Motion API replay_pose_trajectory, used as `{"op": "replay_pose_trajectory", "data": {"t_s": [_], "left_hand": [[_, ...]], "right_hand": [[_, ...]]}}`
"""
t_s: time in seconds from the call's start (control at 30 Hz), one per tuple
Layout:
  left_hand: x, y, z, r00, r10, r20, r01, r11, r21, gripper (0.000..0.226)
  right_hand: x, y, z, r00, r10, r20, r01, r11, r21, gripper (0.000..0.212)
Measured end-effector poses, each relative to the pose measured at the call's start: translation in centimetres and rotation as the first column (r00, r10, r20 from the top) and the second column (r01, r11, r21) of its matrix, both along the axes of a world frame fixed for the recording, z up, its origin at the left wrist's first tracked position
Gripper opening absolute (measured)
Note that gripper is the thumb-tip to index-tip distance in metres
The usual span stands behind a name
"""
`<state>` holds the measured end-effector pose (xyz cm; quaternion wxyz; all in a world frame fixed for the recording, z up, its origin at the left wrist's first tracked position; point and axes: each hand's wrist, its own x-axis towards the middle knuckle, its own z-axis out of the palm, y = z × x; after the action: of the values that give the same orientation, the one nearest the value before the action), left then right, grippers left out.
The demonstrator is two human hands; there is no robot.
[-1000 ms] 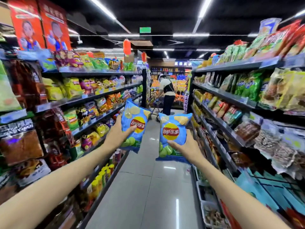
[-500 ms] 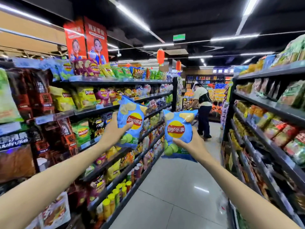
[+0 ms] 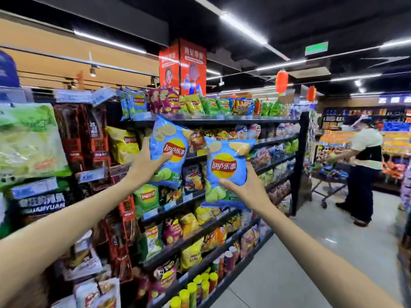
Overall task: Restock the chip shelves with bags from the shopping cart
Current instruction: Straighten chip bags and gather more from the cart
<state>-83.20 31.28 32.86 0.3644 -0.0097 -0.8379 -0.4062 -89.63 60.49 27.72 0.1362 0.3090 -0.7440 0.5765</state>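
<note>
Head view: we have turned from the aisle to face the chip shelves (image 3: 213, 122), left hand (image 3: 144, 166) and right hand (image 3: 245, 188) each gripping a blue Lay's bag (image 3: 170, 150) raised toward them, ready for placing.

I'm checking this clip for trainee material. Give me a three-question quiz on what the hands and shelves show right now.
1. True or false: each hand holds one blue chip bag.
2. Which bag is held higher? A) the left hand's bag B) the right hand's bag
3. Fill in: matching blue bags already stand on the ___ shelf.

Key:
1. True: the left hand grips the left bag and the right hand grips the right bag.
2. A.
3. Top: matching blue bags stand on the top shelf.
</note>
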Motion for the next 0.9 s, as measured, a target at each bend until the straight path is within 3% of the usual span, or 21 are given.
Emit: {"op": "replay_pose_trajectory", "data": {"t_s": [0.1,0.23,0.33,0.47,0.57,0.67,0.8,0.9], "left_hand": [[-4.6,-2.9,2.0,0.999,0.022,-0.045,-0.023,0.999,-0.034,0.084],[-10.9,-7.0,5.7,0.988,0.136,-0.078,-0.141,0.988,-0.063,0.106],[-15.3,-9.3,8.7,0.968,0.193,-0.163,-0.207,0.975,-0.076,0.108],[-20.3,-12.1,11.7,0.956,0.190,-0.224,-0.209,0.976,-0.063,0.089],[-23.2,-14.3,13.4,0.946,0.172,-0.273,-0.193,0.980,-0.049,0.087],[-25.5,-16.1,14.9,0.932,0.202,-0.302,-0.235,0.969,-0.078,0.060],[-28.9,-18.2,17.0,0.892,0.270,-0.362,-0.318,0.945,-0.079,0.052],[-30.9,-20.2,18.5,0.861,0.332,-0.386,-0.383,0.922,-0.062,0.049]], "right_hand": [[-5.4,-3.8,2.1,0.997,0.051,-0.064,-0.051,0.999,0.014,0.073],[-13.0,-8.4,5.7,0.989,0.096,-0.112,-0.096,0.995,0.014,0.072],[-18.3,-11.6,8.1,0.984,0.109,-0.141,-0.114,0.993,-0.029,0.074],[-24.5,-15.3,9.6,0.980,0.104,-0.167,-0.117,0.991,-0.067,0.073],[-28.7,-18.0,10.4,0.974,0.142,-0.175,-0.156,0.985,-0.069,0.073],[-32.7,-20.9,11.7,0.967,0.168,-0.190,-0.192,0.974,-0.120,0.077],[-37.4,-25.0,13.8,0.931,0.259,-0.256,-0.302,0.942,-0.144,0.053],[-40.4,-27.5,15.4,0.902,0.302,-0.309,-0.357,0.923,-0.141,0.053]]}}
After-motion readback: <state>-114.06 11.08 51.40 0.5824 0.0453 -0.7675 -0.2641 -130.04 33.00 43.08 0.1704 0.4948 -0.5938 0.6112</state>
